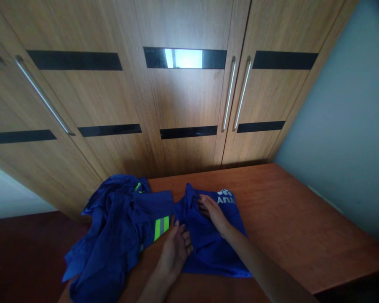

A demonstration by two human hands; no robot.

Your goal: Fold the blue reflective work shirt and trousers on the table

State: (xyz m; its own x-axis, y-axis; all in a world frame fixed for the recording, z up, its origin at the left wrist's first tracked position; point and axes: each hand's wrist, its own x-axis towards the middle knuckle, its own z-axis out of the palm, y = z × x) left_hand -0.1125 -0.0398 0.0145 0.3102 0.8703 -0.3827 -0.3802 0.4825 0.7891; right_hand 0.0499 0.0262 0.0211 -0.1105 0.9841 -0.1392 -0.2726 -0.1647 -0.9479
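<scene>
A blue work garment (208, 248) with white lettering lies partly folded on the brown wooden table (290, 223). My right hand (212, 211) rests on its upper part, its fingers curled into a fold of the cloth. At the garment's left edge my left hand (176, 249) lies flat with its fingers stretched out. To the left, a crumpled heap of blue clothing (113, 235) with a yellow-green reflective stripe (161, 227) hangs over the table's left edge.
A wooden wardrobe (183, 101) with long metal handles and dark strips stands right behind the table. A grey wall (350, 139) runs along the right side. Dark floor (22, 256) shows at the lower left.
</scene>
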